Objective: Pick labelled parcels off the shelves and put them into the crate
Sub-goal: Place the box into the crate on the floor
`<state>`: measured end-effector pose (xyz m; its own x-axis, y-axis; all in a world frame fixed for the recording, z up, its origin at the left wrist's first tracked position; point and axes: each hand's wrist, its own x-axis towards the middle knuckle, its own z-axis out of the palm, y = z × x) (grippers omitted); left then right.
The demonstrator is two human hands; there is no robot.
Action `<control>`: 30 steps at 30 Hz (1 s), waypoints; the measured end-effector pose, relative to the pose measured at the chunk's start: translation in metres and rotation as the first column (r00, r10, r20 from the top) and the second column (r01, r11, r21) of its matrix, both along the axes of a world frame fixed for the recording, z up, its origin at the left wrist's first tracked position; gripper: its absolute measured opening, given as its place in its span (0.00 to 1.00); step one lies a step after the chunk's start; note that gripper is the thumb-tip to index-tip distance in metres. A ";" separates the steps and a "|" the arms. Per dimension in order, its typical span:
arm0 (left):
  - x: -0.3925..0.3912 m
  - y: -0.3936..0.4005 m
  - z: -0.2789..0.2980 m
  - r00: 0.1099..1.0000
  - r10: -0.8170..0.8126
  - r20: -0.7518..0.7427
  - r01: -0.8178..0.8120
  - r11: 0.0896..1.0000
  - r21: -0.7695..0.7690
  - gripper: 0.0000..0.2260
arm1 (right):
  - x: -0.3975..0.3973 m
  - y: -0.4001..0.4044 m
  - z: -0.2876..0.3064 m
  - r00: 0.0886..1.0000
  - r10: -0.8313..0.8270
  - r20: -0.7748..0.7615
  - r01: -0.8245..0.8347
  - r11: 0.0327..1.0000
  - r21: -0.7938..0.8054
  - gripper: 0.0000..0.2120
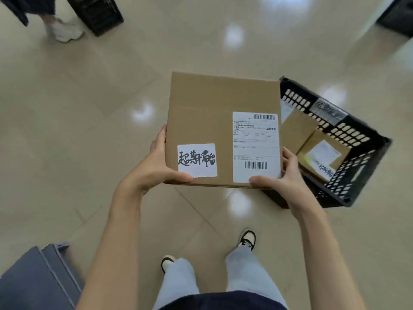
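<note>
I hold a flat brown cardboard parcel (201, 113) level in front of me, above the floor. It carries a white shipping label with barcodes and a white sticker with handwritten characters. My left hand (156, 166) grips its near left corner, thumb on top. My right hand (283, 180) grips its near right corner, thumb on the shipping label. A black perforated crate (348, 130) stands on the floor just to the right of the parcel. Inside it lie two labelled cardboard parcels (312, 148); the held parcel hides the crate's left side.
The floor is glossy beige tile. Another black crate (98, 14) and another person's foot (64, 31) are at the far left. A grey-blue shelf edge (40, 276) is at the near left. My own feet show below. A dark object (397, 16) sits at the far right.
</note>
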<state>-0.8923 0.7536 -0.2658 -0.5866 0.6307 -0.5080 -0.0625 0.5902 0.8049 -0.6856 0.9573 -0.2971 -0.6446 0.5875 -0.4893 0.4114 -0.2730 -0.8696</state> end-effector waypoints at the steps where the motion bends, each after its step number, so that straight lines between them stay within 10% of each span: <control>1: 0.007 0.031 -0.005 0.999 -0.043 0.007 0.043 0.999 -0.002 0.62 | 0.016 0.023 -0.004 0.999 -0.042 0.017 0.042 0.999 -0.003 0.49; 10: 0.036 0.228 -0.044 0.946 -0.315 0.072 0.318 0.948 -0.025 0.60 | 0.089 0.157 -0.039 0.942 -0.320 0.100 0.324 0.946 -0.019 0.47; 30: -0.088 0.439 -0.268 0.763 -0.632 0.135 0.633 0.690 -0.349 0.61 | -0.022 0.269 -0.257 0.799 -0.519 0.303 0.571 0.812 -0.117 0.54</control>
<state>-0.9808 1.1929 -0.5335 -0.1130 0.6276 -0.7703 0.4290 0.7301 0.5319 -0.7075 1.2263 -0.5540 -0.0888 0.6806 -0.7273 0.3342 -0.6675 -0.6654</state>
